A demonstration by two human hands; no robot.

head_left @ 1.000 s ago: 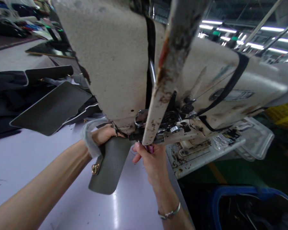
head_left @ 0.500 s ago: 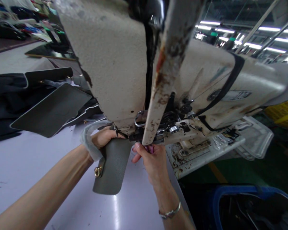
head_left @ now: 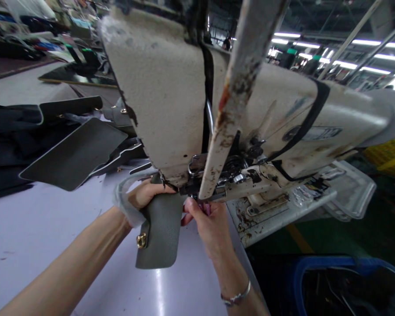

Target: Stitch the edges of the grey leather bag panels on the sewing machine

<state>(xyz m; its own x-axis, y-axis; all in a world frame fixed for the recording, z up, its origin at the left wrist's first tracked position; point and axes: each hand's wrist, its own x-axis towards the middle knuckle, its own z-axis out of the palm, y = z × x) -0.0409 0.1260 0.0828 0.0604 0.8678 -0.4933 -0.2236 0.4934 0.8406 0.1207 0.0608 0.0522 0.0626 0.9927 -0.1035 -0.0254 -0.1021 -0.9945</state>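
Observation:
Below the head of the worn cream sewing machine (head_left: 164,96), a grey-green leather piece (head_left: 161,232) with a gold clasp (head_left: 141,240) hangs over the pale table. My left hand (head_left: 148,193) grips its upper left edge, the fingertips partly hidden beneath the machine head. A translucent band circles my left wrist. My right hand (head_left: 209,221) is closed at the piece's upper right edge, with something small and pink (head_left: 204,208) between its fingers. The needle area is mostly hidden behind the rusty metal bar (head_left: 224,123).
More grey-green leather pieces (head_left: 75,153) and dark material (head_left: 13,145) lie on the left of the pale table (head_left: 36,245). At the lower right stands a blue-rimmed bin (head_left: 332,262). A clear plastic tray (head_left: 358,193) sits beyond the machine bed.
The leather piece and my left hand have shifted slightly right. My right fingers have drawn closer to the piece. The machine head appears a little further right in the view.

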